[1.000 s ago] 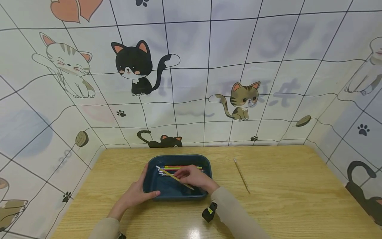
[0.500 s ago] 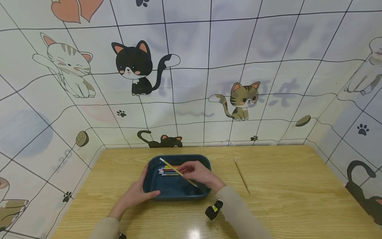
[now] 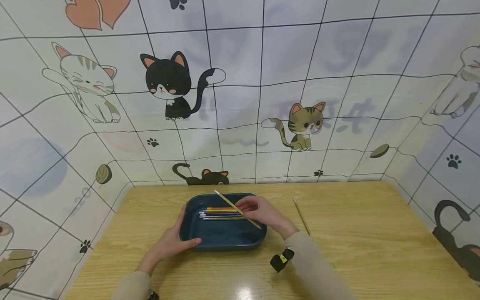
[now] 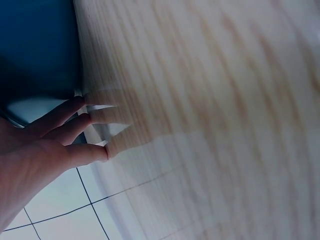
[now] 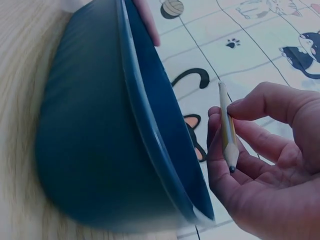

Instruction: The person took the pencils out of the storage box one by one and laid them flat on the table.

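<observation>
A dark blue tray stands on the wooden table, with several coloured pencils lying side by side in it. My left hand rests against the tray's left end, thumb along the front wall and fingers spread down the side. In the left wrist view, straight fingers reach down beside the tray to the tabletop. Over the tray's right part, my right hand pinches a yellow pencil between thumb and fingertips. The right wrist view shows this pencil with its sharpened tip toward the camera.
Another pencil lies slanted on the table to the right of the tray, partly behind the right forearm. A cloth wall covering with printed cats rises behind the table and along both sides.
My right hand has lifted the yellow pencil up and to the right, from low in the tray toward its right end. The left hand and the tray have stayed in place.
</observation>
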{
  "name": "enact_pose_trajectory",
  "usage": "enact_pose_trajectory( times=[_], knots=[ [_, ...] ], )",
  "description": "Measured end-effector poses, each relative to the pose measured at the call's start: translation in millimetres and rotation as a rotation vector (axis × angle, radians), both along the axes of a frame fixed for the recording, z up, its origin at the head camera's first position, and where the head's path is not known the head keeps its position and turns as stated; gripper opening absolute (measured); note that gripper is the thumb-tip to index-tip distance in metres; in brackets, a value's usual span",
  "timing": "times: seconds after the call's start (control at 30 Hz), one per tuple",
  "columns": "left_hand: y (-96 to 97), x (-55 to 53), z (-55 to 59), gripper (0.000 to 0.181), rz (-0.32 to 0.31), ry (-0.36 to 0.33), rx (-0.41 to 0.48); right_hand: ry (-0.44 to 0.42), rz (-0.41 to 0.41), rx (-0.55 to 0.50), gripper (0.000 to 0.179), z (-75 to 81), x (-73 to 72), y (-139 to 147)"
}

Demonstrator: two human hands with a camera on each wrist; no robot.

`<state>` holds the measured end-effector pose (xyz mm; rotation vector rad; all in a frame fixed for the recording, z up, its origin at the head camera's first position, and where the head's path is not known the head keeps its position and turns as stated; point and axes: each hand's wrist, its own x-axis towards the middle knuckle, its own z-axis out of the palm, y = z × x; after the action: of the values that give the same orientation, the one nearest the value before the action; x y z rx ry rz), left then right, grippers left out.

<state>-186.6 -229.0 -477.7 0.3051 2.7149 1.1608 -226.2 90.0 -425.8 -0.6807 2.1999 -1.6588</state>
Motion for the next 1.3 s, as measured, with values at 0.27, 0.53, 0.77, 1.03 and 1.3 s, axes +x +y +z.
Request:
enact_pose_trajectory(
  times=[0.27,0.53,0.77,1.03,1.3],
  knots=[
    [0.7,0.4,1.3,0.115,0.006,-0.003,-0.006,-0.006,-0.06,0.013,0.03,-6.4,1.8,30.4],
    [1.2,0.0,-0.5,0.115,0.01,-0.011,-0.002,-0.014,-0.122,0.016,0.031,-7.9,7.4,53.7],
    [1.8,0.3,1.2,0.115,0.01,-0.012,-0.001,-0.022,-0.159,0.018,0.032,-15.1,9.3,69.3],
    [2.3,1.0,3.1,0.115,0.011,-0.023,-0.005,-0.041,-0.205,0.03,0.034,-23.0,12.0,87.1],
    [1.7,0.6,0.9,0.115,0.016,-0.033,-0.013,-0.061,-0.245,-0.001,0.032,-28.7,16.1,103.3]
  ],
)
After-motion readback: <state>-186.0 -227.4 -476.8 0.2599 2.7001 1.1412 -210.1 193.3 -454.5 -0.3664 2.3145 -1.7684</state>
